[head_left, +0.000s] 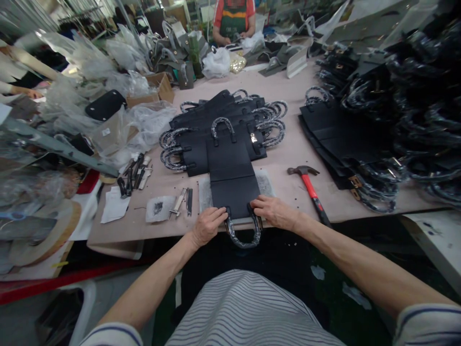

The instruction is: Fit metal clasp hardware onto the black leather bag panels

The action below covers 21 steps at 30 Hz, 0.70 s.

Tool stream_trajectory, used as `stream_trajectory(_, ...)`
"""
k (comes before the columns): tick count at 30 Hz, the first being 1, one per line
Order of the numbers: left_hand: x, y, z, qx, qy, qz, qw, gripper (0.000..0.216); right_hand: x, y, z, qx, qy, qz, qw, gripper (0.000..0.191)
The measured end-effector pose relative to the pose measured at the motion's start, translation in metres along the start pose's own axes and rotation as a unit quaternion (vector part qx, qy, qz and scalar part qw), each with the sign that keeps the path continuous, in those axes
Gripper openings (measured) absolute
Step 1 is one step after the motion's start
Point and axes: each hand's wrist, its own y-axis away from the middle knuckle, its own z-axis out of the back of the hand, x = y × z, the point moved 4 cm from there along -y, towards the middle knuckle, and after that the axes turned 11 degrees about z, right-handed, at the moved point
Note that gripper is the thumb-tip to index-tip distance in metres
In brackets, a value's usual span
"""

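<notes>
A flat black bag panel (232,180) lies on the table's near edge, with a wrapped handle (243,235) hanging over the edge toward me. My left hand (208,225) rests at the panel's near left corner, fingers curled against the handle's left end. My right hand (274,212) lies on the near right corner, fingers bent down onto the panel beside the handle's right end. A second wrapped handle (222,126) stands at the panel's far end.
A red-handled hammer (311,188) lies right of the panel. Small metal parts (183,201) and black pieces (132,174) lie to the left. Piles of black panels (223,115) sit behind, more stacks (378,139) at the right. Another person (233,19) works at the far end.
</notes>
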Motion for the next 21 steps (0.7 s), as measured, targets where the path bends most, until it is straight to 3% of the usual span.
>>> stream_trajectory(4, -0.006, 0.003, 0.0, -0.017, 0.02, 0.036, 0.999, 0.042, 0.003, 0.005, 0.0, -0.124, -0.065, -0.041, 0.989, 0.022)
stream_trajectory(7, -0.008, 0.007, 0.006, -0.046, 0.091, 0.098, 0.99, 0.042, 0.002, 0.011, -0.004, -0.23, -0.162, -0.103, 0.954, 0.03)
stream_trajectory(9, 0.001, 0.01, 0.014, -0.083, 0.124, 0.18, 0.972, 0.038, -0.001, 0.011, -0.01, -0.272, -0.203, -0.156, 0.928, 0.028)
stream_trajectory(12, 0.034, 0.015, 0.033, -0.12, 0.073, 0.357, 0.923, 0.026, -0.01, 0.008, -0.02, -0.32, -0.22, -0.242, 0.889, 0.025)
stream_trajectory(16, 0.085, 0.019, 0.056, -0.012, -0.023, 0.565, 0.824, 0.015, -0.022, 0.0, -0.034, -0.39, -0.248, -0.322, 0.826, 0.031)
stream_trajectory(18, 0.098, 0.017, 0.06, 0.057, -0.044, 0.602, 0.795, 0.014, -0.025, -0.001, -0.039, -0.418, -0.253, -0.348, 0.8, 0.034)
stream_trajectory(21, 0.1, 0.009, 0.055, 0.115, -0.057, 0.6, 0.79, 0.017, -0.024, -0.003, -0.04, -0.433, -0.223, -0.347, 0.801, 0.033)
